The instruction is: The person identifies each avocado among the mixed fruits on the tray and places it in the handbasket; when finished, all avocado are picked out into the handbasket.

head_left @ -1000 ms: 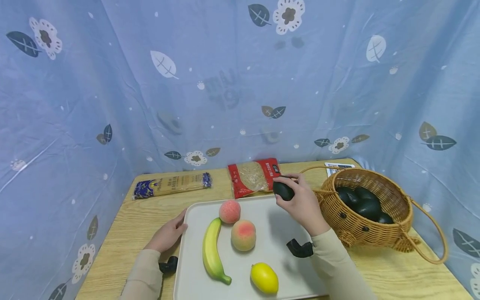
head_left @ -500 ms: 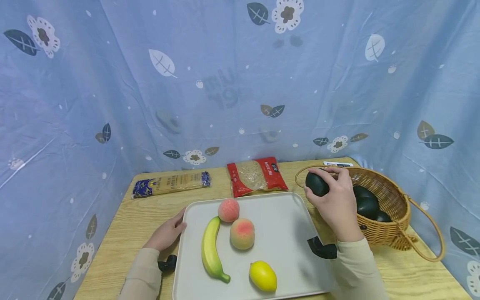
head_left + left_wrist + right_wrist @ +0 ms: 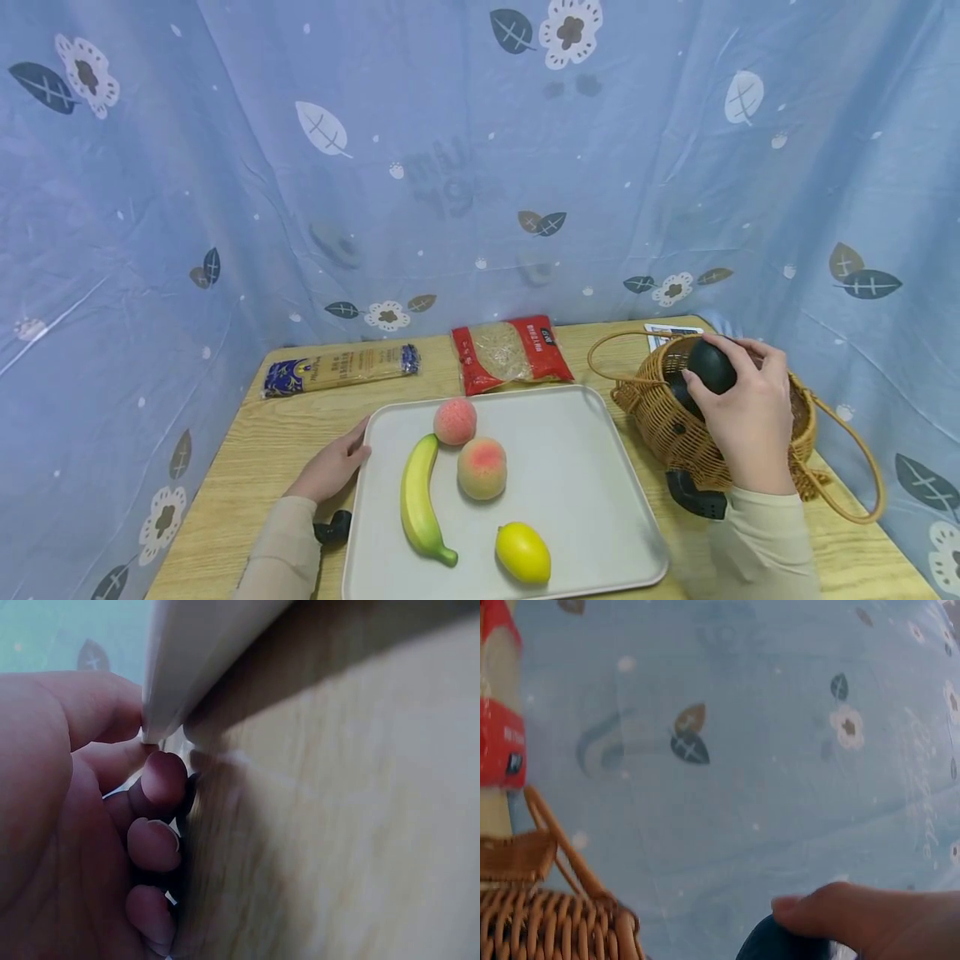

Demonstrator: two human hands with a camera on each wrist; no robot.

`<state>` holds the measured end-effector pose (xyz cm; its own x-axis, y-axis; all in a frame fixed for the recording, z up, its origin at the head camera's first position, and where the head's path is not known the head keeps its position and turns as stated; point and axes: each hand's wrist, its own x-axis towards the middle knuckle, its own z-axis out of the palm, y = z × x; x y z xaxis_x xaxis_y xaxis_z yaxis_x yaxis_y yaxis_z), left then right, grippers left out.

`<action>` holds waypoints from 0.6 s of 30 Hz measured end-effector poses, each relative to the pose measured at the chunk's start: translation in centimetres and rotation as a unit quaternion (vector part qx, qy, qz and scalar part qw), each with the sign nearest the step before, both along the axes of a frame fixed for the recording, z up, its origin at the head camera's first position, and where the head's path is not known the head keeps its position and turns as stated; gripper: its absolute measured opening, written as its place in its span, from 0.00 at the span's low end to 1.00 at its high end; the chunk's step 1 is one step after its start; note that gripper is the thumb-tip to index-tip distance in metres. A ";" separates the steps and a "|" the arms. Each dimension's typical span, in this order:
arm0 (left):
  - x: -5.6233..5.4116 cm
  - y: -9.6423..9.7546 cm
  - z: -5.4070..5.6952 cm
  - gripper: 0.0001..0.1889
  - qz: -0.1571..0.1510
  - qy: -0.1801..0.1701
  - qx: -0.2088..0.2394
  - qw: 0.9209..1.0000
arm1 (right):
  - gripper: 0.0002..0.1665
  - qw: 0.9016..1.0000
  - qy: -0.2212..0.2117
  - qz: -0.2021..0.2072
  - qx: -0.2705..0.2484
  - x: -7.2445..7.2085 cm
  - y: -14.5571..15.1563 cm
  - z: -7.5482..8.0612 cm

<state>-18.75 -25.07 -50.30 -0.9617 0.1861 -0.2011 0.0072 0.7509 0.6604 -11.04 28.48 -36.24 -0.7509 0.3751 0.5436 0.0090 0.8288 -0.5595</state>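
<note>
My right hand (image 3: 753,417) holds a dark green avocado (image 3: 711,367) over the mouth of the round wicker basket (image 3: 660,408), thumb on one side and fingers on the other. In the right wrist view only the thumb and part of the avocado (image 3: 784,941) show, beside the basket rim. The hand hides most of the basket's inside. My left hand (image 3: 333,462) grips the left edge of the white tray (image 3: 577,500); in the left wrist view the thumb is against the rim, with the fingertips (image 3: 163,778) curled below it.
On the tray lie a banana (image 3: 422,500), two peaches (image 3: 482,468) and a lemon (image 3: 522,552). Behind it are a red noodle packet (image 3: 551,346) and a long pasta packet (image 3: 345,371). The basket's loop handle (image 3: 862,462) sticks out rightward. Blue curtains enclose the table.
My right hand has carried the avocado rightward from above the tray's back right corner to over the basket. The left hand has stayed at the tray's left edge.
</note>
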 end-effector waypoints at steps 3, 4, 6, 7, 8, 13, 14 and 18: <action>0.1 -0.2 0.0 0.34 0.002 -0.003 0.000 1.000 | 0.34 1.000 -0.020 -0.008 -0.009 -0.1 0.6 -0.3; 0.1 -0.3 0.0 0.34 0.003 -0.004 0.000 1.000 | 0.35 1.000 -0.028 -0.010 -0.011 -0.2 0.7 -0.4; 0.2 -0.6 -0.1 0.34 0.006 -0.004 -0.003 1.000 | 0.35 0.999 -0.047 -0.011 -0.015 -0.5 0.9 -0.6; 0.3 -0.7 -0.1 0.34 0.008 -0.003 -0.003 1.000 | 0.36 0.998 -0.057 -0.011 -0.017 -0.6 1.0 -0.7; 0.3 -0.7 -0.1 0.34 0.009 -0.003 -0.003 1.000 | 0.36 0.998 -0.065 -0.011 -0.018 -0.7 1.1 -0.8; 0.4 -0.8 -0.1 0.34 0.007 -0.002 0.000 1.000 | 0.37 0.995 -0.092 -0.014 -0.026 -0.9 1.6 -1.3; 0.5 -0.8 -0.1 0.34 0.007 -0.003 0.001 1.000 | 0.37 0.995 -0.095 -0.014 -0.027 -0.9 1.7 -1.4; 0.5 -0.6 0.0 0.34 0.005 -0.003 0.001 1.000 | 0.37 0.994 -0.100 -0.014 -0.029 -0.9 2.4 -1.8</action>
